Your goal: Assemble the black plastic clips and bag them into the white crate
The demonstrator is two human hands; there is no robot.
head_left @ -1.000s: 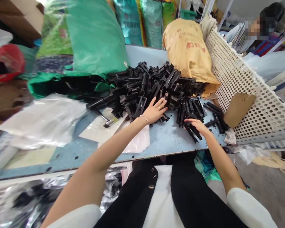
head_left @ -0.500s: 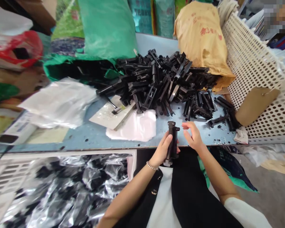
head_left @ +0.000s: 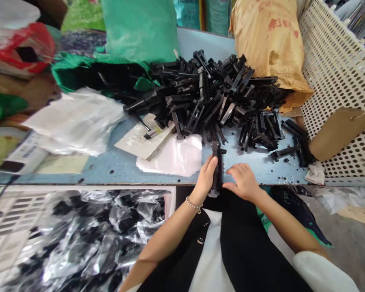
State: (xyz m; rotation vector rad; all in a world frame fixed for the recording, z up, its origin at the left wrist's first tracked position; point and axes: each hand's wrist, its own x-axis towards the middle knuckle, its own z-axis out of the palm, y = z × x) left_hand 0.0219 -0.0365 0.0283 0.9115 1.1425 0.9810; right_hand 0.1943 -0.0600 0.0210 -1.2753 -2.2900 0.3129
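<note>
My left hand [head_left: 206, 178] is wrapped round a long black plastic part [head_left: 218, 172], held upright at the table's front edge. Its lower end is greyish and some of its length is behind my fingers. Just right of it, my right hand [head_left: 242, 181] is open, fingers apart and pointing at the part; whether a fingertip touches it I cannot tell. Beyond both hands lies a big heap of similar black parts [head_left: 200, 97] on the blue table [head_left: 106, 170]. Several more black parts [head_left: 258, 132] lie at the heap's right side.
White plastic bags [head_left: 79, 121] and a beige board [head_left: 142, 140] with a brush [head_left: 150, 133] on it lie left. A green sack [head_left: 140, 32], a yellow sack [head_left: 269, 44] and a white perforated basket [head_left: 337, 77] stand behind. Lower left, a crate [head_left: 15, 215] holds bagged black parts.
My right hand has turned and come down, closer to the held part. My left hand still grips the part, which sits slightly higher in the picture. The camera view has shifted a little.
</note>
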